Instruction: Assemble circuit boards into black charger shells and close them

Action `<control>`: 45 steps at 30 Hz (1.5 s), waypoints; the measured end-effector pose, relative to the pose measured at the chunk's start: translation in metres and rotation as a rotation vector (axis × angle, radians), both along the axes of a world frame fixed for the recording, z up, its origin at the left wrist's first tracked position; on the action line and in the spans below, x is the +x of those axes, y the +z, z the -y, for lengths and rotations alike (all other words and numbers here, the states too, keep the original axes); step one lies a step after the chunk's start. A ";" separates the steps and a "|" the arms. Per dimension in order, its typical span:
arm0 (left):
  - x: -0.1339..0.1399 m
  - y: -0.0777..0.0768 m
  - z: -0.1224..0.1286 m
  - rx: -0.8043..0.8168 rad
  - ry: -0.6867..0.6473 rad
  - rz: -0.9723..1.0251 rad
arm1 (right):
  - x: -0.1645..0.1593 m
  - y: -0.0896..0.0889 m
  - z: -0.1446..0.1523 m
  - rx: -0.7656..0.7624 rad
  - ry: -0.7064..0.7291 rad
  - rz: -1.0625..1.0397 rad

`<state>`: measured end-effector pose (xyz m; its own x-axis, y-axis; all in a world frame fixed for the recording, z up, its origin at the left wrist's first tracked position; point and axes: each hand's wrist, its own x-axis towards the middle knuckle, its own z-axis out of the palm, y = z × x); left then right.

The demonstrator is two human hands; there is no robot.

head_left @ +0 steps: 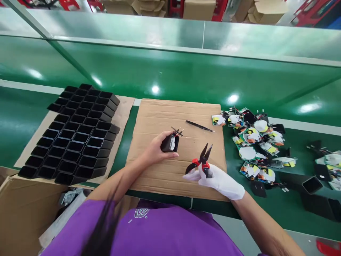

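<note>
Over the cardboard sheet [157,113], my bare left hand [157,147] grips a small black plastic housing [166,144]. Its open end faces right and shows a white-coated part inside, with wires and dark prongs sticking out at the top. My right hand [214,179], in a white glove, is closed round the red and black handles of needle-nose pliers [205,156]. The pliers' jaws point up and stand apart, to the right of the housing and not touching it. Beyond them a pair of dark, thin tweezers or a similar slim tool [199,126] lies on the cardboard.
Rows of open black housings [77,135] stand at left on another cardboard sheet. Circuit boards [253,138] with white coating and wires are heaped at right. More black housings [311,185] lie at far right. An open carton [29,213] stands at lower left.
</note>
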<state>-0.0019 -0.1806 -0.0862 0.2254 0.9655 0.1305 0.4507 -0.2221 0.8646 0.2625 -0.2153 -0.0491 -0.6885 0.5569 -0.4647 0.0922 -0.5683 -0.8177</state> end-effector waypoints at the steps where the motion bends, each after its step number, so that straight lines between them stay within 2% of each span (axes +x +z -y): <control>1: 0.000 0.002 0.000 0.015 -0.007 -0.013 | 0.000 -0.001 0.000 0.022 0.017 0.017; 6: -0.002 0.016 0.003 0.108 -0.080 -0.086 | -0.001 0.002 -0.005 0.273 -0.057 0.099; 10: -0.002 0.023 0.005 0.205 -0.128 -0.116 | -0.002 0.005 -0.007 0.229 -0.037 0.005; 12: -0.002 0.025 0.006 0.234 -0.137 -0.142 | -0.001 0.006 -0.007 0.268 -0.023 0.007; 18: -0.003 0.026 0.007 0.265 -0.119 -0.257 | 0.001 0.014 0.000 0.795 0.004 0.419; 21: -0.003 0.026 0.006 0.323 -0.111 -0.251 | 0.003 0.017 0.003 0.924 0.014 0.499; 29: -0.002 0.024 0.006 0.427 -0.105 -0.295 | 0.001 0.012 0.003 1.005 0.090 0.566; 35: -0.001 0.022 0.008 0.474 -0.136 -0.378 | -0.001 0.010 0.003 0.995 0.130 0.610; 45: -0.002 0.025 0.007 0.485 -0.132 -0.385 | -0.001 0.008 0.005 0.970 0.142 0.655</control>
<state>-0.0035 -0.1878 -0.0610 0.4565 0.7777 0.4322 0.6514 -0.6230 0.4331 0.2615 -0.2202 -0.0415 -0.5602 0.8092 -0.1771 0.6677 0.3145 -0.6748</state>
